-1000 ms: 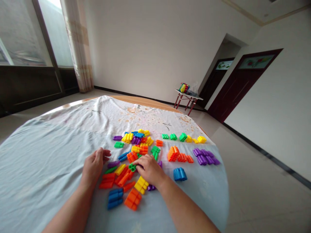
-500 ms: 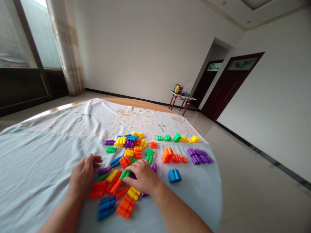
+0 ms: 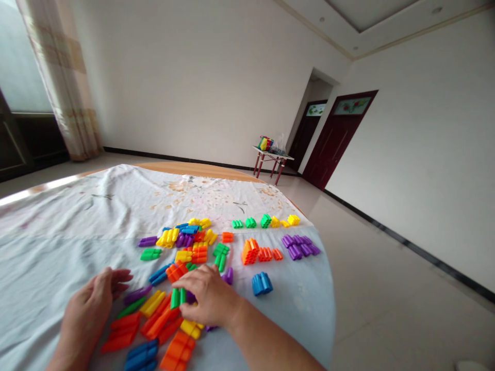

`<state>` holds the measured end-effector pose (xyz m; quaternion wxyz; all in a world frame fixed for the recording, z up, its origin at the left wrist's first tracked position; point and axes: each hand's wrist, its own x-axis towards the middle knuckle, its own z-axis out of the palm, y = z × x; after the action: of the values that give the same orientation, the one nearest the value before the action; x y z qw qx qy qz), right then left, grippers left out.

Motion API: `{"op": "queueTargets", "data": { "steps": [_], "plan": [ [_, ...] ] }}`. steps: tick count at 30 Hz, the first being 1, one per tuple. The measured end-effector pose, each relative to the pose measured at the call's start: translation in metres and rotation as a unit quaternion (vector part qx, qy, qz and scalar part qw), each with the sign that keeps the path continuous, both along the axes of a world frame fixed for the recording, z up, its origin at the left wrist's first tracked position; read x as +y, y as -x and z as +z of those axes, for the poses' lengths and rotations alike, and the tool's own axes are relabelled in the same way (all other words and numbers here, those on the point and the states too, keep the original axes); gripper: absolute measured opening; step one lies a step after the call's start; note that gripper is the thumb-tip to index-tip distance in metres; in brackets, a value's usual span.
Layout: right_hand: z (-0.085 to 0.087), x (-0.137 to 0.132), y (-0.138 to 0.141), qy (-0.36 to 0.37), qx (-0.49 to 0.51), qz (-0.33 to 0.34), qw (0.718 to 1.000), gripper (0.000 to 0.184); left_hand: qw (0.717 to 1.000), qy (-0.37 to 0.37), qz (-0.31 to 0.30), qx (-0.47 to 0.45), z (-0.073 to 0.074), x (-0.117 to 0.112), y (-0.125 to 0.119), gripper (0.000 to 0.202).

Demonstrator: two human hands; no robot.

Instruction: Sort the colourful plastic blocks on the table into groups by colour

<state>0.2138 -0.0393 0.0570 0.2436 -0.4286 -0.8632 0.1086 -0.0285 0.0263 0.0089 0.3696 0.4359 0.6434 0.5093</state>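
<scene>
My right hand (image 3: pixel 211 294) reaches into a loose pile of coloured plastic tube-shaped building blocks. Its thumb and fingers close on a green block (image 3: pixel 178 298). To the left of the pile my left hand (image 3: pixel 91 299) hovers with fingers loosely extended, nothing in them. A purple block (image 3: pixel 137 294) and a dark green block (image 3: pixel 130 307) lie nearest to it. Between the hands are a yellow block (image 3: pixel 153 303) and several orange blocks (image 3: pixel 122 331). Close to the front edge of the view lies a blue block (image 3: pixel 142 354).
Beyond the pile, small green blocks (image 3: pixel 250 222) and yellow blocks (image 3: pixel 293 220) form a row. Joined orange blocks (image 3: pixel 250 252), purple blocks (image 3: pixel 300 247) and a blue block (image 3: pixel 262 283) sit at the right. A cloth (image 3: pixel 69 206) covers the round table. Farther off stands a small table (image 3: pixel 273 153).
The view has turned right, so everything appears shifted left and lower. My right thumb and fingers have closed on the green block; my left hand stays beside the pile.
</scene>
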Motion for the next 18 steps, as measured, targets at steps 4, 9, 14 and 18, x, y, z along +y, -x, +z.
{"op": "queueTargets", "data": {
  "steps": [4,9,14,18],
  "plan": [
    [-0.003,0.0,0.0,0.013,-0.019,-0.002,1.0,0.038,1.0,0.015,0.0,0.009,0.006,-0.003,-0.003,0.054],
    [0.011,-0.004,-0.002,-0.008,0.046,0.001,0.999,0.054,1.0,0.026,0.004,0.005,0.01,-0.002,-0.005,0.055],
    [0.039,-0.007,-0.023,-0.039,0.13,-0.025,0.99,0.063,1.0,0.02,0.007,0.01,0.012,-0.004,-0.006,0.056],
    [0.051,0.005,-0.063,-0.045,0.152,-0.056,0.986,0.062,1.0,0.018,0.008,0.019,0.015,-0.006,-0.007,0.052]
  ]
}}
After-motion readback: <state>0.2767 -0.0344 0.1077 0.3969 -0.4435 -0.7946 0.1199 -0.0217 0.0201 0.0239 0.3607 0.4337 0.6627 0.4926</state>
